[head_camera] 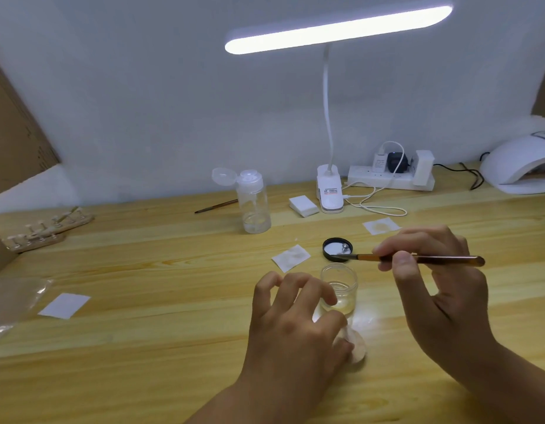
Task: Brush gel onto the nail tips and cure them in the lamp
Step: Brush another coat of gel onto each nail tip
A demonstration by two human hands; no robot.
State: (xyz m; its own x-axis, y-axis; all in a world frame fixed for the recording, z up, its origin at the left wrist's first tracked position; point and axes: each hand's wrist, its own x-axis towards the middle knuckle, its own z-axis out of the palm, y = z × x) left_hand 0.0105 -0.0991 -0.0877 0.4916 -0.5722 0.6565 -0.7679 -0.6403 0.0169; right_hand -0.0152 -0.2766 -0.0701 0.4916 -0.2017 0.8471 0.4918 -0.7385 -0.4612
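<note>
The right hand [442,286] pinched the brush [418,257], its bristles over the lid [325,250] beyond the open gel jar [338,280]. The left hand [289,325], loosely curled, covered a wooden stand [357,350]; whether it gripped couldn't be told. A careless dip might topple the jar just beside its fingertips.

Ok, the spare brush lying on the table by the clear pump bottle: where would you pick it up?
Pinch the spare brush mid-handle from above, across its thin shaft. It lies flat on the table, and the pump bottle crowds its right end, so the exposed left stretch is probably the easier place to take it.
</note>
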